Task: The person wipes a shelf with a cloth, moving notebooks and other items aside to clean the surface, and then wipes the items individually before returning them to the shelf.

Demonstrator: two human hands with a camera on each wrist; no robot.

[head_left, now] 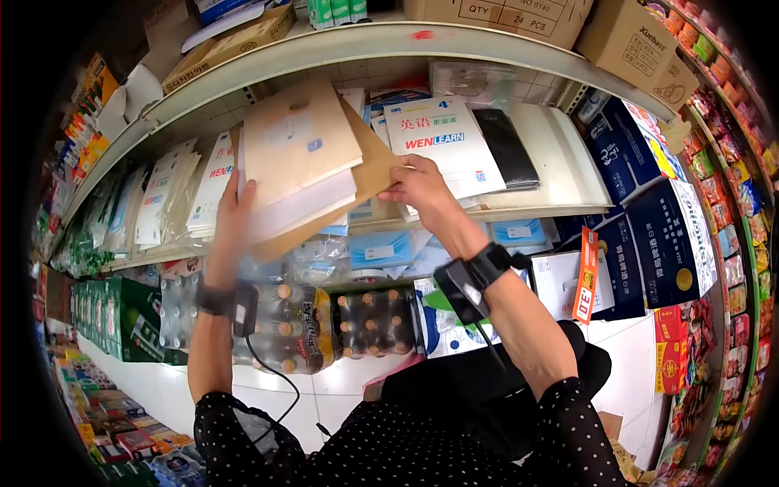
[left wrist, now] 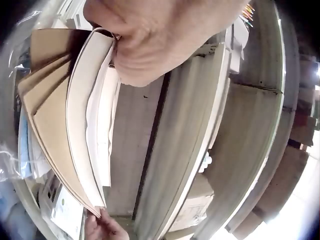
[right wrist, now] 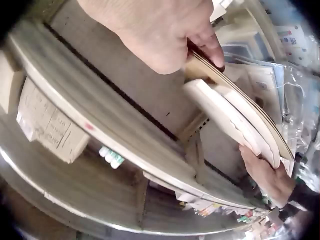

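Notebooks (head_left: 300,130), at least two in a loose stack, are held up between two hands, in front of the shelf (head_left: 560,154). The uppermost has a plain tan cover with a small blue mark low on its face and a darker smudge above; white page edges show beneath it. Under them lie several brown sheets (head_left: 375,158), stiff and fanned out at one end; their overlap prevents an exact count. The left hand (head_left: 235,211) grips the stack's side, narrowly closed around its edge, though motion blurs it in the head view. The right hand (head_left: 422,191) pinches the brown sheets at a corner, thumb against fingers.

Beyond, on the shelf, one white booklet (head_left: 442,146) printed WENLEARN lies beside one black item (head_left: 507,150). More white booklets at left are partly covered by the stack and plastic, so their number is unclear. Below the shelf sits one pack of dark bottles (head_left: 376,321); one orange sign (head_left: 585,276) reads 3.0. Farther up, cartons (head_left: 519,24) are cut off by the frame.
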